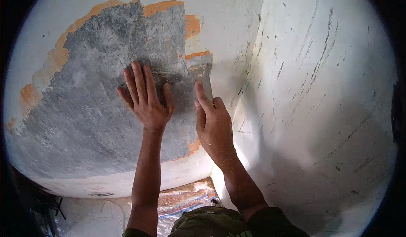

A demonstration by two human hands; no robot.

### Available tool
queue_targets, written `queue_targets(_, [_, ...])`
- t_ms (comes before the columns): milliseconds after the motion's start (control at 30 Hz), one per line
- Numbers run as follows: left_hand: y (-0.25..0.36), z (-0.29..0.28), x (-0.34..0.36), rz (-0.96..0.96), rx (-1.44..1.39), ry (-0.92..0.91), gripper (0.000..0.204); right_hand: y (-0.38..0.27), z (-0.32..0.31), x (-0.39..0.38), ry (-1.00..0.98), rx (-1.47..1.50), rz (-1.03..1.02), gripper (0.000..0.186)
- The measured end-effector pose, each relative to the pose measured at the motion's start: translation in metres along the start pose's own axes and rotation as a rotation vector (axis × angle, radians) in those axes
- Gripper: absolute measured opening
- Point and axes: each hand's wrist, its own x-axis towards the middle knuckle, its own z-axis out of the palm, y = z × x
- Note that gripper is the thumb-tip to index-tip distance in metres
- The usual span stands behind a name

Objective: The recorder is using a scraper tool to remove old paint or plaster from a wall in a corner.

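Note:
My left hand (147, 99) lies palm-down with fingers spread on the grey stripped patch (84, 123) of the wall, over a darker area. Just right of it, my right hand (213, 123) grips a putty knife (202, 71), index finger along its wide metal blade. The blade is against the wall at a ragged edge where orange underlayer (192, 25) and white paint (224, 17) border the grey. Most of the knife's handle is hidden in my fingers.
A white wall (330, 89) with dark scuff streaks meets this wall at a corner on the right. Below are crumpled plastic sheeting (182, 194) on the floor and some dark, thin-framed objects (57, 207) at the lower left.

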Motion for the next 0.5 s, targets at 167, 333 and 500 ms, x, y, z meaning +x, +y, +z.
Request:
queue_targets(167, [0.001,0.000,0.001,-0.012,-0.030,0.010,0.057,-0.007,-0.001,0.003,-0.003,0.070,-0.041,0.054])
queue_targets(333, [0.000,0.001,0.002,-0.007,-0.028,0.012,0.056,-0.021,-0.012,0.018,0.000,0.077,-0.026,0.054])
queue_targets(500, [-0.002,-0.002,0.002,-0.006,-0.025,0.018,0.056,-0.015,0.002,-0.002,-0.025,0.075,-0.011,0.053])
